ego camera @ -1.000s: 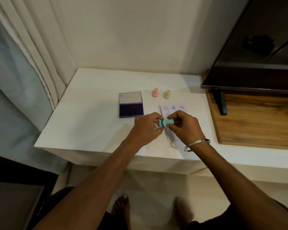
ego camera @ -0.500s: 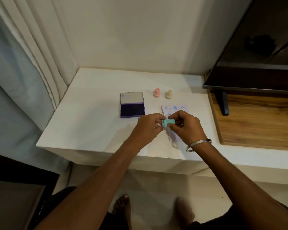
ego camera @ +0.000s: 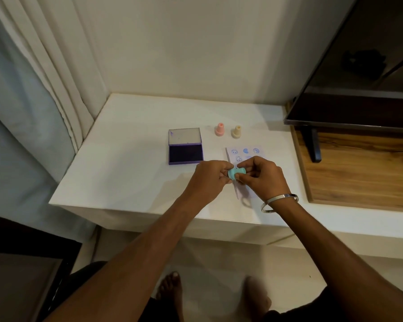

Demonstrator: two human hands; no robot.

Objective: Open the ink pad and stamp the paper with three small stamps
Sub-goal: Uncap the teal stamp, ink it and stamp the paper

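Note:
A small teal stamp (ego camera: 234, 174) lies sideways between my two hands, just above the paper's left edge. My left hand (ego camera: 208, 177) pinches its left end and my right hand (ego camera: 262, 176) pinches its right end. The white paper (ego camera: 244, 154) carries several blue stamp marks; my right hand hides its lower part. The purple ink pad (ego camera: 185, 153) lies open to the left, lid tilted back, dark pad exposed. A pink stamp (ego camera: 219, 129) and a cream stamp (ego camera: 236, 132) stand upright behind the paper.
Everything sits on a white ledge (ego camera: 130, 168) with a drop at its front edge. A curtain (ego camera: 44, 73) hangs at the left. A dark screen (ego camera: 363, 66) on a stand rests on a wooden surface (ego camera: 358, 173) to the right.
Both hands keep hold of the teal stamp in nearly the same spot over the paper. The view has shifted slightly.

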